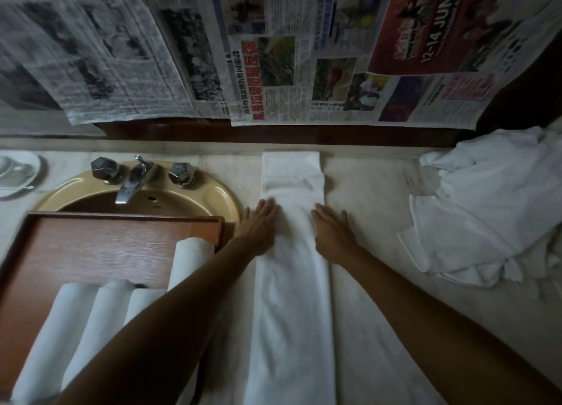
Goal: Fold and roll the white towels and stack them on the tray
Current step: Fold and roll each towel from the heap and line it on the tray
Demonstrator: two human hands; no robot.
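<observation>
Pressed flat under both hands, left hand (261,225) and right hand (332,232) with fingers straight, a long white towel (292,283) is folded into a narrow strip on the counter (374,185), beside a tray (100,246) of rolled towels (76,322).

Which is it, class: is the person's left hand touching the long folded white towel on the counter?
Touching. In the head view, the left hand lies flat with straight fingers on the folded towel's left edge.

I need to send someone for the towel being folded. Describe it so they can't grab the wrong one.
Start at the sink; right of it, on the counter, lies a long white strip reaching the back wall. Both hands, left and right, press flat on it. Unlike the rolls on the tray and the crumpled pile, it lies flat.
</observation>
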